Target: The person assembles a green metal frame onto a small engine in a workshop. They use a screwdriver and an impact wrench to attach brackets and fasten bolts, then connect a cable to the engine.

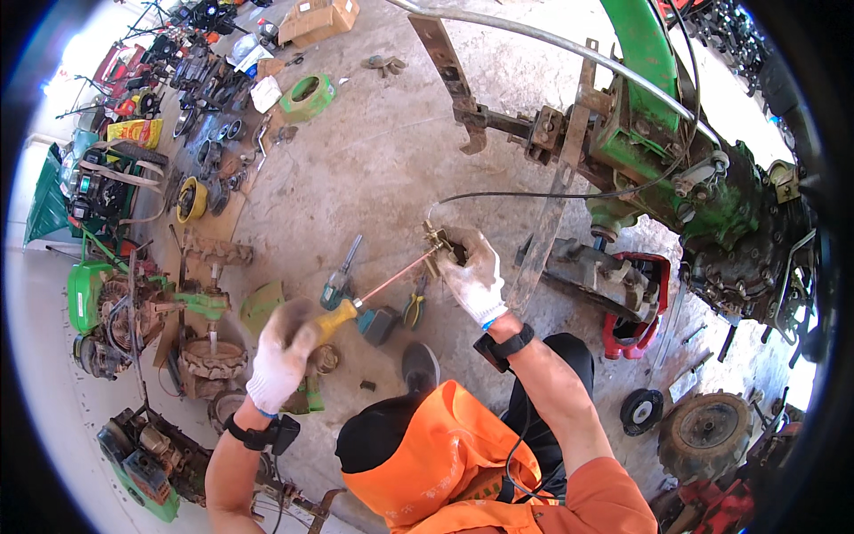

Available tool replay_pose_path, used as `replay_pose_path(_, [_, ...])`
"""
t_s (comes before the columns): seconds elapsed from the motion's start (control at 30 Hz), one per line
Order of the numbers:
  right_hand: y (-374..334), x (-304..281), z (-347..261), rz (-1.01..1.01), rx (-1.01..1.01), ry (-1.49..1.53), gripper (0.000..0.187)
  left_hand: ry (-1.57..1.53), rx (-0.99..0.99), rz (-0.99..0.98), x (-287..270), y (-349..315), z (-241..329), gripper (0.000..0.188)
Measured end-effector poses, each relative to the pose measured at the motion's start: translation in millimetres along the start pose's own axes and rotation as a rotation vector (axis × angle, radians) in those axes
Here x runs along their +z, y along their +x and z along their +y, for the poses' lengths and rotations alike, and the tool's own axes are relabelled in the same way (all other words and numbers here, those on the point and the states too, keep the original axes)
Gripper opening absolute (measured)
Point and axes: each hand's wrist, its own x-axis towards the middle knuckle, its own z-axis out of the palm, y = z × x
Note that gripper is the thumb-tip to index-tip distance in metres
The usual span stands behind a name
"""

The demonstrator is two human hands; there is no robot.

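My gloved left hand (286, 345) is closed around the yellow handle of a screwdriver (337, 319). Its long coppery shaft points up and right, with the tip at a small brass-coloured metal fitting (435, 237). That fitting is pinched in the fingers of my gloved right hand (473, 269); exactly where the tip meets it is too small to tell. A thin black cable (525, 194) runs from the fitting to the green machine (640, 133) at the right. Below, on the floor between my hands, lie a teal cordless drill (336, 290) and yellow-and-black pliers (414, 308).
Close to my right arm sit a dirty metal assembly (596, 278) and a red housing (660, 289). A treaded wheel (705, 427) lies at the lower right. Green-and-black engine machines (111, 307) line the left side. Farther off are a green ring-shaped part (308, 96) and a cardboard box (318, 20).
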Motion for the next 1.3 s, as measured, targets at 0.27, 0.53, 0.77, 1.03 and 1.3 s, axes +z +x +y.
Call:
replay_pose_path(0.27, [2, -2, 20, 0.081, -0.157, -0.053, 0.034, -0.143, 0.095, -0.113, 16, 8, -38, 0.054])
replay_pose_path(0.53, [1, -11, 33, 0.033, -0.235, -0.221, 0.038, -0.367, -0.008, -0.139, 30, 21, -65, 0.049])
replay_pose_path(0.77, [-2, -19, 41, -0.030, -0.203, -0.256, 0.035, -0.383, -0.345, -0.207, 23, 29, -128, 0.052])
replay_pose_path(1.03, [-5, -16, 55, -0.108, -0.043, -0.130, 0.033, -0.073, -0.213, -0.237, 85, 51, -291, 0.051])
replay_pose_path(1.3, [-7, -26, 10, -0.391, 0.258, 0.195, 0.040, 0.352, 0.267, 0.057, 113, 105, -160, 0.031])
